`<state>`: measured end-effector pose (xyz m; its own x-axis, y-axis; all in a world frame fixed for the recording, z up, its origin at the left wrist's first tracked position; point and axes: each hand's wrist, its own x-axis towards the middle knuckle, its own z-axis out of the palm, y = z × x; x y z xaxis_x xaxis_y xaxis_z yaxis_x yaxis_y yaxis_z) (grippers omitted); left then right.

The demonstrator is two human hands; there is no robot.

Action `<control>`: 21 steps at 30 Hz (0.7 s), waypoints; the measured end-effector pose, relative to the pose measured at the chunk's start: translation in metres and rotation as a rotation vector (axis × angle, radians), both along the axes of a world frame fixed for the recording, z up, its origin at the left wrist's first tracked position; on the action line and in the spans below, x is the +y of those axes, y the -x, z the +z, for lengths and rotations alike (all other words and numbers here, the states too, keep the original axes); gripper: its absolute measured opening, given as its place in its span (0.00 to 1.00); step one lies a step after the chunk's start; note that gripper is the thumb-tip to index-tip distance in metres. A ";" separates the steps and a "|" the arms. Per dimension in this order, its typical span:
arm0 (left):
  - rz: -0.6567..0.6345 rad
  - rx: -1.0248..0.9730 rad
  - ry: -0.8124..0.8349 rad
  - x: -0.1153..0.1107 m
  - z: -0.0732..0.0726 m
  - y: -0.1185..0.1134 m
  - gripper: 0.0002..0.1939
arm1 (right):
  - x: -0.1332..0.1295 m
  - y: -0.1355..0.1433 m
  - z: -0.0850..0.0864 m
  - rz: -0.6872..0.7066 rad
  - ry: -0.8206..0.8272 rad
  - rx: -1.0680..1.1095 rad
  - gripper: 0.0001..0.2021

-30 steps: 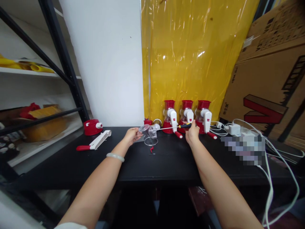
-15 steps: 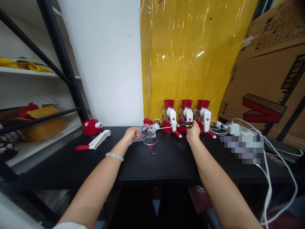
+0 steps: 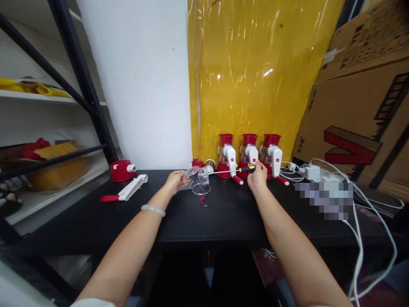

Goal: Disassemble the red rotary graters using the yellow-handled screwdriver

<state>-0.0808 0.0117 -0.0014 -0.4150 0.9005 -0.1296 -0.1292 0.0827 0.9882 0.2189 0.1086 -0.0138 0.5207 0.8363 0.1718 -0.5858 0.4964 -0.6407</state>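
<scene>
My left hand (image 3: 177, 182) is closed on the left side of a clear plastic housing (image 3: 201, 188), which has a round open rim and a side opening. My right hand (image 3: 257, 177) grips the yellow and black handle of a long screwdriver (image 3: 247, 169). Its metal shaft points left, and the tip meets the right part of the housing; the exact contact point is too small to make out. Just in front of the housing lie a small red part (image 3: 202, 199) and a tiny screw-like piece (image 3: 205, 206) on the black table (image 3: 220, 226).
Three red and white rotary graters (image 3: 226, 155) stand behind my right hand. A red base (image 3: 122, 170) and a white crank arm with red grip (image 3: 126, 190) lie at left. A metal drum (image 3: 210, 164) sits behind the housing. White cables (image 3: 358, 226) and a cardboard box (image 3: 351, 106) are at right.
My right hand has shifted slightly left and lower on the screwdriver, with its fingers repositioned around the handle. My left hand and the clear housing stay nearly where they were.
</scene>
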 end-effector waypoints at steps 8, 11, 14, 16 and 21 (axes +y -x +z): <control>-0.002 -0.002 0.001 -0.002 0.002 -0.002 0.01 | -0.009 0.004 0.008 0.075 -0.015 0.142 0.15; -0.005 -0.005 0.000 -0.003 0.003 -0.002 0.01 | -0.009 0.002 0.008 0.098 -0.045 0.156 0.13; -0.006 -0.008 0.001 -0.003 0.003 -0.002 0.02 | -0.007 0.000 0.008 0.113 -0.063 0.148 0.10; -0.008 -0.007 0.002 -0.003 0.003 -0.002 0.01 | -0.005 -0.002 0.007 0.128 -0.054 0.147 0.07; -0.007 -0.002 0.006 -0.002 0.003 -0.002 0.01 | 0.003 -0.008 0.004 0.149 -0.002 0.101 0.05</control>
